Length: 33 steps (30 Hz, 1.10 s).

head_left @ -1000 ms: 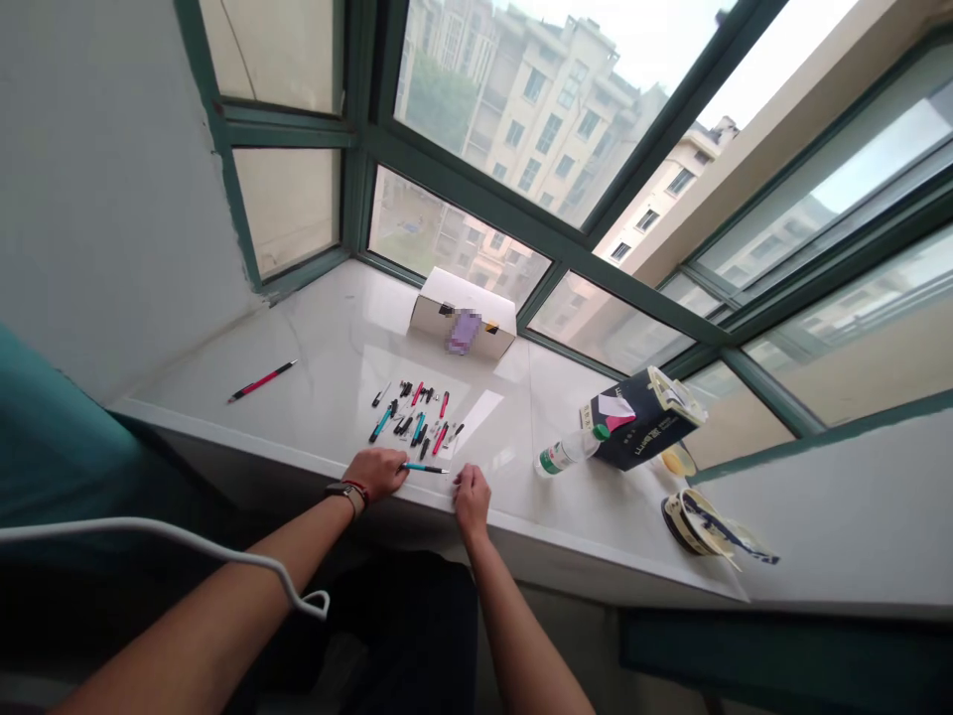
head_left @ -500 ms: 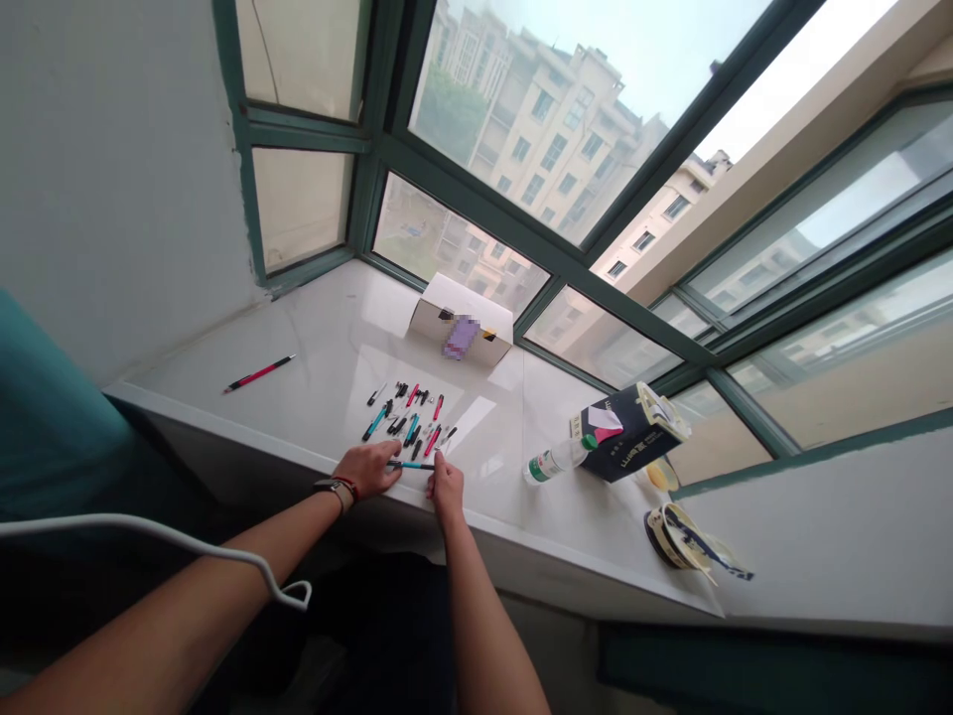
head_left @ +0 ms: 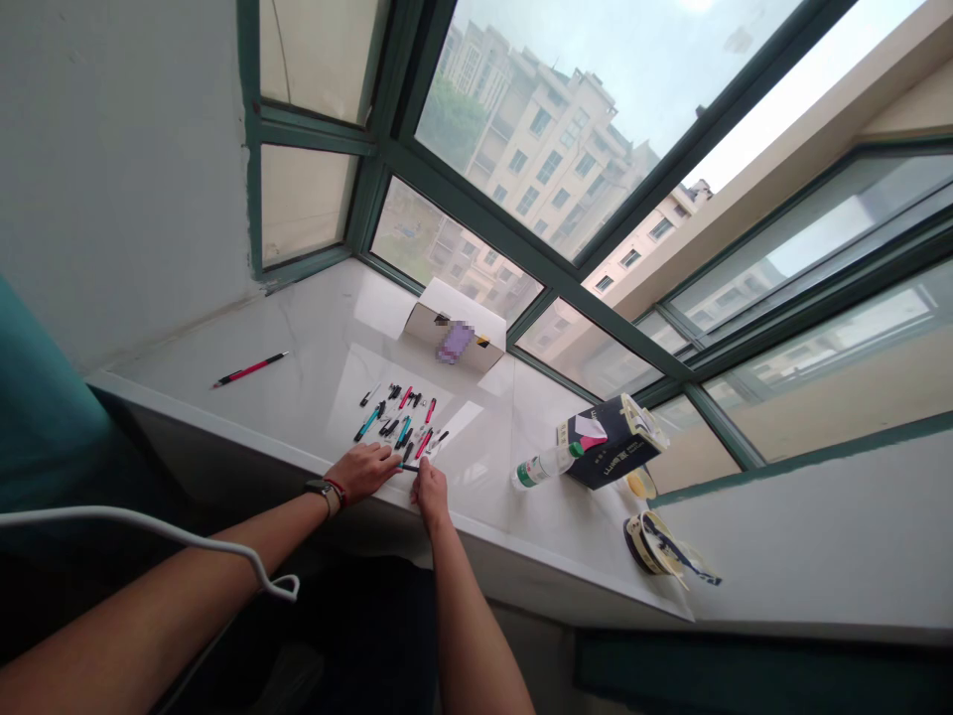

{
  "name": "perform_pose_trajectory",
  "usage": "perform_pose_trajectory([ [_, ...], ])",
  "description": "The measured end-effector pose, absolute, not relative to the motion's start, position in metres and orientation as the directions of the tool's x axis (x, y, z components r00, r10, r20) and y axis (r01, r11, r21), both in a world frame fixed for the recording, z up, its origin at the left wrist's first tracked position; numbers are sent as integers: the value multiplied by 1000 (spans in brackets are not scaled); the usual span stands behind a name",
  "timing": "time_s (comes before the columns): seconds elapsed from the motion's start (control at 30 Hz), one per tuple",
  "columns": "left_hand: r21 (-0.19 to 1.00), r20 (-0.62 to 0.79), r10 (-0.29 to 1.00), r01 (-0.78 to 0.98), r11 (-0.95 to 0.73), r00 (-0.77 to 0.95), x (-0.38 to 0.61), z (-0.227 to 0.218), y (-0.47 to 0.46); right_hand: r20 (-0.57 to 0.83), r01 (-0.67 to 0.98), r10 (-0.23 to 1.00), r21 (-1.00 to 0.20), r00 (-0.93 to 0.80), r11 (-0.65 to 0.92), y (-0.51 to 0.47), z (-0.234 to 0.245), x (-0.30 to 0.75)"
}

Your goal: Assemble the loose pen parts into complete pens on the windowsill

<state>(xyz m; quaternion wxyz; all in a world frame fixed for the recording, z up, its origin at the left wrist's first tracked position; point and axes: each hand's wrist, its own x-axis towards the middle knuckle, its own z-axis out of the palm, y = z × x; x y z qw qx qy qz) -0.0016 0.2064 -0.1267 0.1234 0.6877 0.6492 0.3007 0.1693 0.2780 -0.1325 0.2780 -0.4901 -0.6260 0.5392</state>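
Note:
My left hand (head_left: 366, 471) rests near the counter's front edge, its fingers closed on one end of a slim pen (head_left: 409, 467). My right hand (head_left: 430, 491) pinches the other end, so only a short dark stretch shows between them. Just beyond my hands lie loose pen parts: blue barrels (head_left: 367, 424), pink barrels (head_left: 424, 442) and several black pieces (head_left: 388, 427). Some small bits among them are too tiny to name. Off to the left, a whole pink-and-black pen (head_left: 251, 369) lies by itself.
An open white box (head_left: 454, 328) stands by the window. On the right are a plastic bottle (head_left: 547, 466) with a green cap, a dark blue carton (head_left: 617, 442) and a round strapped item (head_left: 655, 544). A white cable (head_left: 149, 524) crosses above my left forearm.
My hands have come closer together along the pen, hiding its blue part that showed before. The whole view has shifted slightly; the loose parts appear to lie as before.

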Motion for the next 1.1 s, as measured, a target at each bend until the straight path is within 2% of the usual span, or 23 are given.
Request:
perform_pose_trajectory([
  [0.23,548,233,973,828,-121,-12,-1,-130,207,-178,371,919,-928,-351,-38,277,-135,167],
  [0.43,557,200,979,827,-78,-42,0,-130,206,-171,322,924,-945,-342,-56,273,-131,164],
  [0.67,462,199,980,881,-98,5,0,-129,206,-160,304,908,-952,-388,-38,272,-127,166],
  [0.93,286,348,934,939,-193,86,-2,-138,208,-159,269,881,-962,-445,-37,271,-125,167],
  [1.1,263,352,933,948,-176,76,-3,-136,207,-164,251,870,-967,-466,-48,272,-125,169],
])
